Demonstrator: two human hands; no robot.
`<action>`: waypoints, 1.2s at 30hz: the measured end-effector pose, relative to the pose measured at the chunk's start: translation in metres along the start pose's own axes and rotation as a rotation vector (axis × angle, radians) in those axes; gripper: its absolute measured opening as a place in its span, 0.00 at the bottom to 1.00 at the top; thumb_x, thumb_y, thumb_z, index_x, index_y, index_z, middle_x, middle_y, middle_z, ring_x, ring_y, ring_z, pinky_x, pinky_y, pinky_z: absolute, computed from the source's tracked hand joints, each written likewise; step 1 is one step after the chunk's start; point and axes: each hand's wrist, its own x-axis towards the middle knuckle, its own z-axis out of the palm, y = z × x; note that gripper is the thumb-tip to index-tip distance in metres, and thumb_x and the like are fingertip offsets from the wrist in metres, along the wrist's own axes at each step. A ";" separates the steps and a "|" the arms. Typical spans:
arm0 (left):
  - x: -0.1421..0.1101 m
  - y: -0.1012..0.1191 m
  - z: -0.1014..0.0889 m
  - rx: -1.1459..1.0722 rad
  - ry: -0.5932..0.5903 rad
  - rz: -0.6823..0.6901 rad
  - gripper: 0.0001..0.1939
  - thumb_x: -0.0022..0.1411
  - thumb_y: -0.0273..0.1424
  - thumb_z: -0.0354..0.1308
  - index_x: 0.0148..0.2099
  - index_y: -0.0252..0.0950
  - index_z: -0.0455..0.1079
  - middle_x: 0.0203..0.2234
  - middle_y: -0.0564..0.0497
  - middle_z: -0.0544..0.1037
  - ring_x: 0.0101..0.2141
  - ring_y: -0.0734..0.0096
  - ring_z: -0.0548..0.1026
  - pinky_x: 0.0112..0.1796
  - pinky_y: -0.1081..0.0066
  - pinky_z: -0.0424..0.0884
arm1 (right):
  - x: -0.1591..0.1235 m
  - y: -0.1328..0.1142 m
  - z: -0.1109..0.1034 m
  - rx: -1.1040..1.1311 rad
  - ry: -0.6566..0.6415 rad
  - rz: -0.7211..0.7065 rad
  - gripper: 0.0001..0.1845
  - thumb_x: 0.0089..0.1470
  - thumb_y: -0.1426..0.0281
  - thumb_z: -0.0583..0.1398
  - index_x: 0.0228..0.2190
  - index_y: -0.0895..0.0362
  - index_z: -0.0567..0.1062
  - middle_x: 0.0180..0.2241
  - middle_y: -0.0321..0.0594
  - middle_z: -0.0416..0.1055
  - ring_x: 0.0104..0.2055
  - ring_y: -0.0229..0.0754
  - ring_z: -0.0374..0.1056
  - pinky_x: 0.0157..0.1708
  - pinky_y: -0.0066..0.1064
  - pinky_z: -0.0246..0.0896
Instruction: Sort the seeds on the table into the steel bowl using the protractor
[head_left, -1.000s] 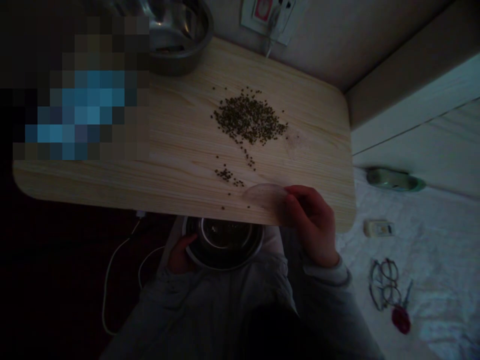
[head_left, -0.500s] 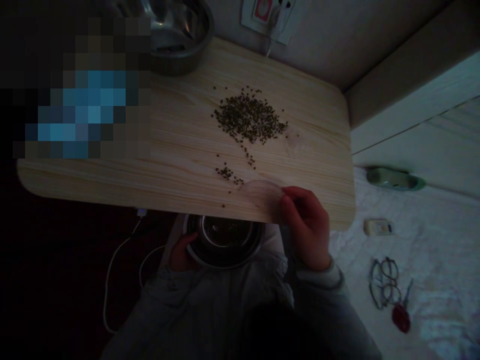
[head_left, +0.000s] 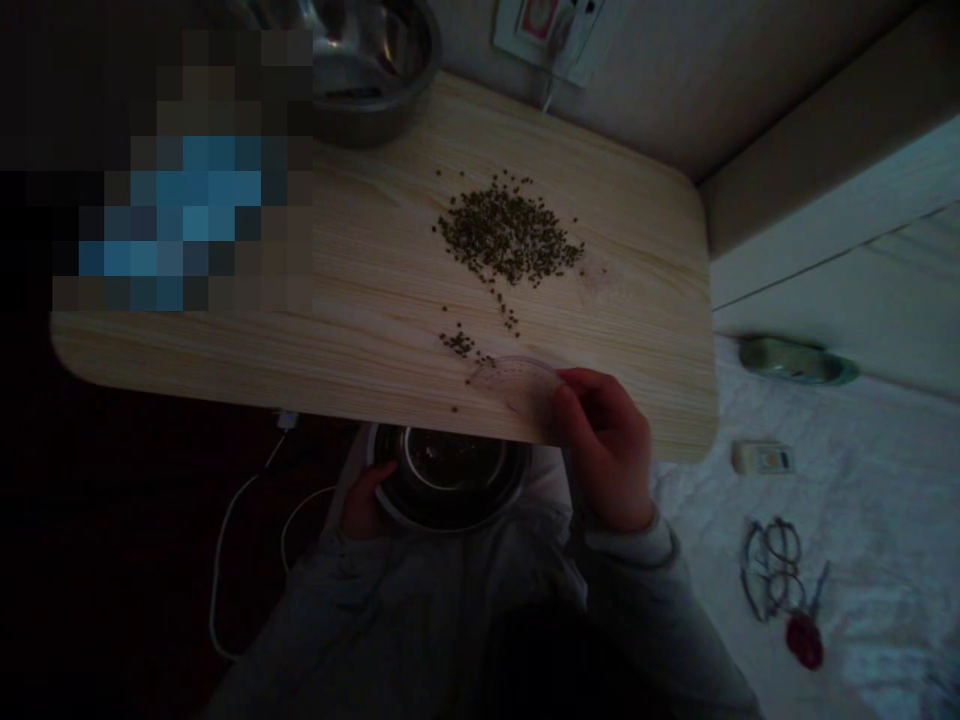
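Observation:
A pile of small dark beans (head_left: 508,235) lies on the pale wooden table (head_left: 360,290), with a small cluster (head_left: 459,343) nearer the front edge. My right hand (head_left: 606,450) is closed on a clear half-round plastic piece (head_left: 514,381) that rests flat on the table beside that cluster. Below the table's front edge, my left hand (head_left: 363,505) grips the rim of a steel bowl (head_left: 448,478) held in my lap; something dark lies in it.
A second steel bowl (head_left: 371,60) stands at the table's back left. A wall socket (head_left: 551,30) is behind. On the white bedding to the right lie glasses (head_left: 772,565), a small white box (head_left: 763,458), a green dish (head_left: 796,360). A white cable (head_left: 225,560) hangs at left.
My right hand has slid the clear plastic piece a little to the left along the table's front, closer to the small bean cluster. The left hand and bowl stay put.

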 end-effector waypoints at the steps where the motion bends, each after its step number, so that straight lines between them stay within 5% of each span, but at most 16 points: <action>1: 0.000 -0.001 0.000 -0.004 0.002 -0.007 0.05 0.33 0.31 0.57 0.20 0.42 0.70 0.21 0.53 0.74 0.30 0.58 0.71 0.39 0.57 0.62 | 0.000 0.000 0.000 -0.003 0.005 -0.004 0.08 0.46 0.71 0.54 0.33 0.55 0.68 0.28 0.35 0.66 0.29 0.33 0.61 0.28 0.26 0.56; 10: 0.011 -0.003 -0.011 0.031 0.022 -0.058 0.10 0.25 0.24 0.60 0.18 0.42 0.70 0.18 0.55 0.73 0.32 0.56 0.71 0.43 0.57 0.59 | -0.001 -0.001 0.001 -0.022 -0.044 -0.035 0.09 0.46 0.72 0.54 0.34 0.55 0.68 0.29 0.36 0.66 0.30 0.33 0.61 0.28 0.26 0.56; 31: -0.001 -0.004 0.000 -0.006 0.017 0.122 0.14 0.28 0.29 0.61 0.26 0.43 0.71 0.26 0.54 0.73 0.36 0.57 0.69 0.42 0.59 0.59 | 0.000 -0.005 -0.007 -0.090 -0.311 -0.142 0.09 0.47 0.72 0.54 0.34 0.54 0.69 0.30 0.36 0.68 0.33 0.35 0.62 0.33 0.30 0.58; 36: 0.000 -0.006 -0.002 -0.004 0.027 0.078 0.08 0.35 0.32 0.58 0.25 0.42 0.70 0.24 0.54 0.74 0.35 0.57 0.70 0.42 0.57 0.60 | 0.006 -0.001 -0.014 -0.010 -0.148 -0.071 0.08 0.46 0.72 0.54 0.32 0.54 0.69 0.30 0.35 0.67 0.33 0.34 0.62 0.31 0.26 0.58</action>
